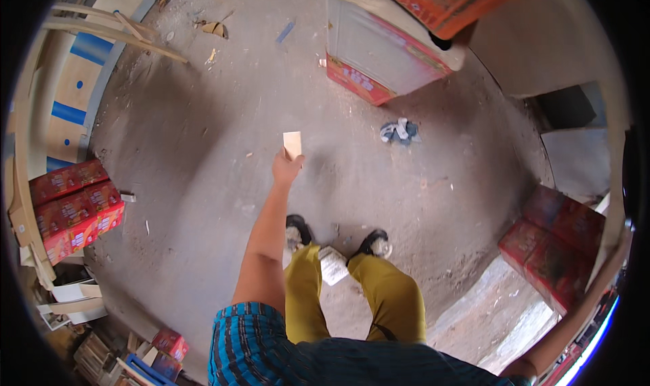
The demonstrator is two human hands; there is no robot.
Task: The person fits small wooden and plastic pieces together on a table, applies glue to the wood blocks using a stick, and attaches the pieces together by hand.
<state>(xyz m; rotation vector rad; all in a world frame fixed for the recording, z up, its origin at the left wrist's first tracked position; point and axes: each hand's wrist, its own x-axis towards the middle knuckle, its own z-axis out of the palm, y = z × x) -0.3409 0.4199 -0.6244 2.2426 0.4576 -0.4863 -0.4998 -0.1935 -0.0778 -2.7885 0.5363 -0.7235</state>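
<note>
A small pale rectangular block (292, 144) is held out over the grey floor (223, 183), just left of centre in the frame. The left hand (287, 168) pinches its lower end between thumb and fingers; the upper end sticks out uncovered. The right forearm (577, 318) runs up the lower right of the frame toward the dark rim; I cannot make out its hand, nor tell whether its fingers are spread or closed.

From where I stand, a firm, light pinch would suit so small a piece, with the wrist steady so it does not tip. The footing deserves care too: a whitish slab (332, 265) lies between the shoes (376, 244), and a crumpled blue-and-white cloth (401, 131) lies right of centre.

On the block I see no writing. Pale printing marks the red cartons (78, 209) stacked at the left and the red panel of a large white-sided box (382, 54) in the upper right. The dark red cartons (552, 247) at the lower right are too dim to read. Boards (70, 81) at the upper left carry blue bands and dots, with no lettering I can make out.
</note>
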